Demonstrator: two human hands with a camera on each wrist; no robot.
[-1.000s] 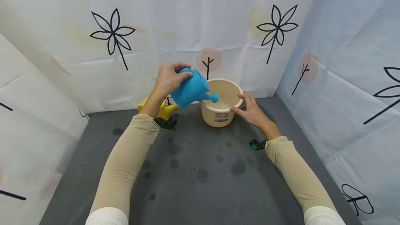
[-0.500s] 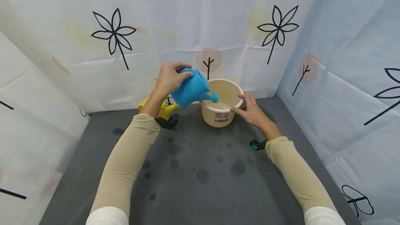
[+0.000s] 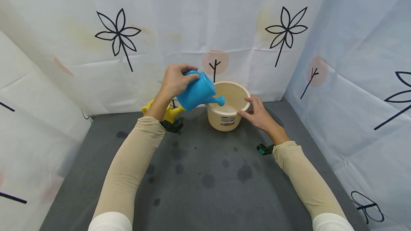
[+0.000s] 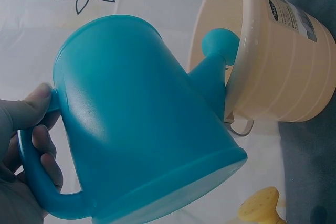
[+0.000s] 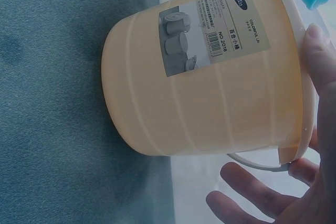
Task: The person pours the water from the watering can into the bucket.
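My left hand (image 3: 174,80) grips the handle of a blue watering can (image 3: 194,92), held tilted in the air. The can's spout reaches over the near left rim of a cream plastic bucket (image 3: 214,118), its round head inside the opening. The bucket stands upright on the table; something pale and shimmering, like water, shows at its bottom. At the bucket's right side, my right hand (image 3: 259,115) pinches the rim. In the right wrist view the thumb (image 5: 317,51) lies on the rim, while two fingers extend away from the wall.
Behind my left wrist, a yellow watering can (image 3: 169,113) is partly hidden, its spout pointing right. The dark grey table (image 3: 208,195) has several damp-looking spots. White printed cloth walls (image 3: 154,38) rise behind and at both sides.
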